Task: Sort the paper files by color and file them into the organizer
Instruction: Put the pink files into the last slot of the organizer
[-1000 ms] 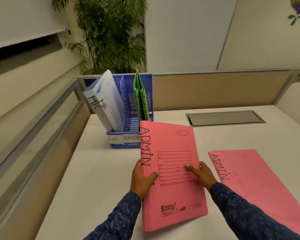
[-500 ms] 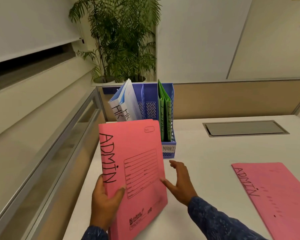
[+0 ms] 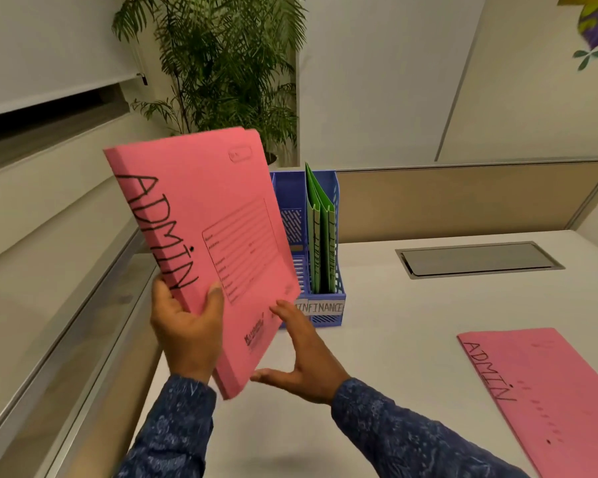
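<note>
- Above the left part of the white desk [image 3: 394, 346], a pink file [image 3: 201, 229] marked ADMIN is held up off the surface, tilted with its top leaning left
- The left hand [image 3: 187, 326] grips this file low on its spine edge, thumb curled onto the front cover and fingers wrapped behind
- The right hand [image 3: 304, 360] has its fingers straight and spread, holding nothing, palm turned toward the file's lower right edge; I cannot tell whether it touches the edge
- Behind the raised file stands the blue organizer [image 3: 287, 191], its left side hidden by the cover
- Two green files [image 3: 320, 250] stand upright in the organizer's right compartment, above a FINANCE label [image 3: 325, 308]
- A second pink file [image 3: 539, 391], also marked ADMIN, lies flat on the desk well to the right, apart from both hands
- A grey hatch [image 3: 477, 258] is set in the desk behind it, and a potted plant [image 3: 221, 63] rises beyond the organizer
</note>
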Demonstrator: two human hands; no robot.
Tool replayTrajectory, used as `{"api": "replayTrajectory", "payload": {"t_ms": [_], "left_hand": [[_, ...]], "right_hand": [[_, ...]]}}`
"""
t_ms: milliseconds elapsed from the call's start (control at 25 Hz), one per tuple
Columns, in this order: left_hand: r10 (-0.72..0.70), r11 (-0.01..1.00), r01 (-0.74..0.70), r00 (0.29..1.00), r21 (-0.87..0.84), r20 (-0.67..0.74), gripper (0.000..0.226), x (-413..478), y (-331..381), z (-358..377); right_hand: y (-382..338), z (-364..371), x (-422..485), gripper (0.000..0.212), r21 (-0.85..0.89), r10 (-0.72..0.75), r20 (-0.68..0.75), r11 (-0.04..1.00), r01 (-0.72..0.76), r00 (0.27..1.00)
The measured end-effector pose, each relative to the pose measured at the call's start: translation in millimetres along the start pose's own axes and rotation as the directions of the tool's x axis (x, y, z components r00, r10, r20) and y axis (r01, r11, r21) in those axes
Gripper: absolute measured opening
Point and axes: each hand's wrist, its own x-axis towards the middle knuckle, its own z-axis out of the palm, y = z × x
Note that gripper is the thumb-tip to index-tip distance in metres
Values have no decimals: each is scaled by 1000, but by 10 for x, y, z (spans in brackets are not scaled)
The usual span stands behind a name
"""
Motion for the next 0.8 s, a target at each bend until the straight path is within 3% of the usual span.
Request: {"api": "replayTrajectory", "payload": {"t_ms": [120,240,600,800], "left_hand": [[84,996,-86,994,-21,-76,51,203,-33,391],[93,994,-99,989,-51,-117,53,369,-178,729],[144,988,-150,976,-23,-164,55,586,-616,1333],[117,993,-118,991,-21,-64,58,657,-795,1461]], "right_hand": [[85,45,189,117,-41,63,45,997,-61,997],[214,9,486,118,-48,118,11,992,-117,993],[773,-15,1035,84,-53,225,-71,972,-229,972],[916,22,1157,64,-142,241,-133,955,-259,961]]}}
